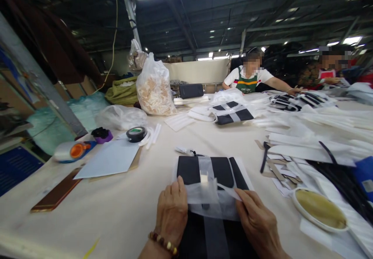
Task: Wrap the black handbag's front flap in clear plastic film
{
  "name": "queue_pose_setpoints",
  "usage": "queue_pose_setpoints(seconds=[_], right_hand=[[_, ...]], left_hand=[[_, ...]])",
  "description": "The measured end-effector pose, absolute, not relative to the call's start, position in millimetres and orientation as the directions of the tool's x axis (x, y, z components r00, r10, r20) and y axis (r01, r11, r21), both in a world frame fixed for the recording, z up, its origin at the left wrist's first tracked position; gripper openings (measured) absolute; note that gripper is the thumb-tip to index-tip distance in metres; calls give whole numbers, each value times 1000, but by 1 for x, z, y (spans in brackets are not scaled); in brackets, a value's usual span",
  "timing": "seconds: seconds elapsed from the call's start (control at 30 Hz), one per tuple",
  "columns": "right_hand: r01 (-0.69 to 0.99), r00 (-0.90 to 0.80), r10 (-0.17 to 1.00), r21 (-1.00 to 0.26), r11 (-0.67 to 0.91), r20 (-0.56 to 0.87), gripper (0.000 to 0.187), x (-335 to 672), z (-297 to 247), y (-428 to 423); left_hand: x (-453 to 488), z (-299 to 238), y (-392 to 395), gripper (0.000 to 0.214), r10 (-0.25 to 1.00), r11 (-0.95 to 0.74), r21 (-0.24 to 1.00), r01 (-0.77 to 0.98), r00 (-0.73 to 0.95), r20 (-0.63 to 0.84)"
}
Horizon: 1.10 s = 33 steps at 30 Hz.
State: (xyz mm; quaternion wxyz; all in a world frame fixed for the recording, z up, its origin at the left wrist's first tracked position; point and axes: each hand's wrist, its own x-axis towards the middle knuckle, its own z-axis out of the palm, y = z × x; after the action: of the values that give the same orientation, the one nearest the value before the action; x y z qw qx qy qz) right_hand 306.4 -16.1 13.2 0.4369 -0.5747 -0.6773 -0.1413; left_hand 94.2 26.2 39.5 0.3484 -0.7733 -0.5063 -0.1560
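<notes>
A black flap bag (188, 169) lies flat on the table in front of me, with a white sheet showing behind its edges. A translucent white wrapping strip (201, 195) crosses it from side to side, and another runs lengthwise down its middle. My left hand (171, 208), a beaded bracelet at the wrist, is closed on the crosswise strip at the bag's left edge. At the right edge my right hand (259, 220) pinches the strip's loose end between thumb and fingers. A small white tag (181, 150) lies by the bag's top.
To the right are paper scraps (281, 171) and a shallow dish (320, 210). Black tape (136, 134), a pale sheet (109, 158) and a tape dispenser (72, 151) lie left. Beyond are another wrapped bag (247, 114), a full plastic sack (154, 88) and a co-worker (247, 80).
</notes>
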Motion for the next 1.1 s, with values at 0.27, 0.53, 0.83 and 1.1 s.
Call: queue_pose_setpoints(seconds=[0.27, 0.53, 0.83, 1.1], right_hand=[[873, 142, 693, -419, 248, 707, 21, 301, 15, -14], [811, 174, 752, -525, 257, 636, 26, 300, 17, -16], [740, 291, 780, -647, 184, 554, 40, 301, 17, -16], [616, 382, 819, -779, 119, 427, 42, 304, 28, -22]], left_hand=[[114, 45, 25, 44, 604, -324, -512, 796, 591, 535], [129, 56, 27, 38, 702, -495, -331, 803, 594, 392], [151, 30, 22, 38, 574, -462, -374, 804, 593, 565], [159, 15, 20, 40, 502, -469, -383, 796, 597, 626]])
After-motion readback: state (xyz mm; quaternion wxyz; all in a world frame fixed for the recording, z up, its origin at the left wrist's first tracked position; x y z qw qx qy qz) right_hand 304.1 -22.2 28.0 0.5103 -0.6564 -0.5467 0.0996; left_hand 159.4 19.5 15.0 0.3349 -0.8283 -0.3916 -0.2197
